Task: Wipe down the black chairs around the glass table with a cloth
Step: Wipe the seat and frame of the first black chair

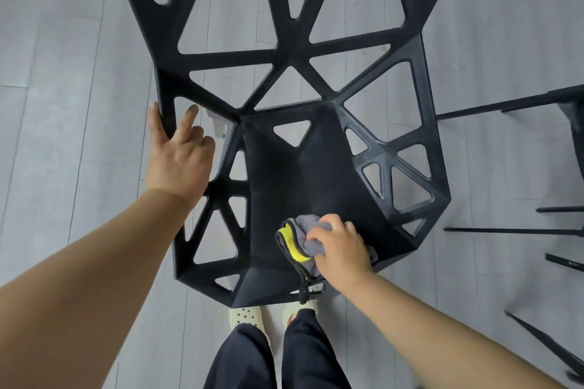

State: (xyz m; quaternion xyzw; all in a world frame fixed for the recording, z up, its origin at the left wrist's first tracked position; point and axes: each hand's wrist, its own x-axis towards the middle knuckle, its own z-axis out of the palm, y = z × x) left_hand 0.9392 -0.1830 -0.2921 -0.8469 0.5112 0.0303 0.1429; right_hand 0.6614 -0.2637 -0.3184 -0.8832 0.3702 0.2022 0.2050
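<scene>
A black chair with triangular cut-outs fills the middle of the view, seen from above, its backrest reaching to the top edge. My left hand grips the frame bar at the chair's left side, thumb on one side and fingers on the other. My right hand holds a bunched grey and yellow cloth against the front right of the solid seat panel. The cloth's black loop hangs over the seat's front edge.
Grey plank floor lies all around. Thin black legs and part of another chair stand at the right edge. My dark trousers and pale perforated shoes are just below the seat's front edge.
</scene>
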